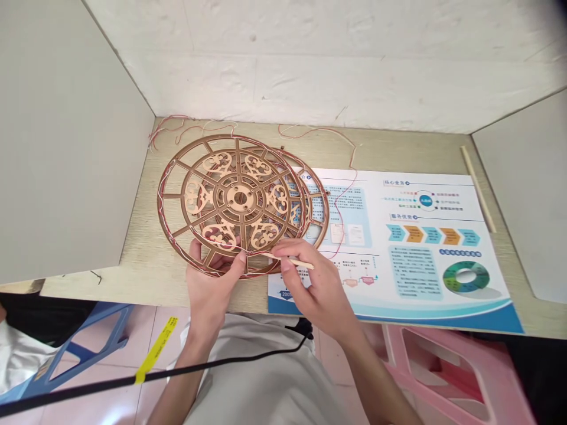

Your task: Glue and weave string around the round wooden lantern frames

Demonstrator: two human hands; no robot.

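A round bronze-coloured openwork frame [240,196] with scroll ornaments is tilted up over the table. Thin red and white wires [165,184] run along its rings. My left hand [212,274] grips its near rim, thumb on the front and fingers behind. With my right hand [310,280] I pinch a thin pale wooden stick [301,262], whose tip points left at the wire near the lower rim. Behind and to the right lies a second similar frame [319,221], partly covered by the first.
A printed poster [381,277] lies on the wooden table [411,150]. Loose wires [170,124] trail at the back left and back right. Another stick [478,189] lies far right. Grey partitions [66,130] flank both sides. A black strap with a yellow tag [156,351] crosses below.
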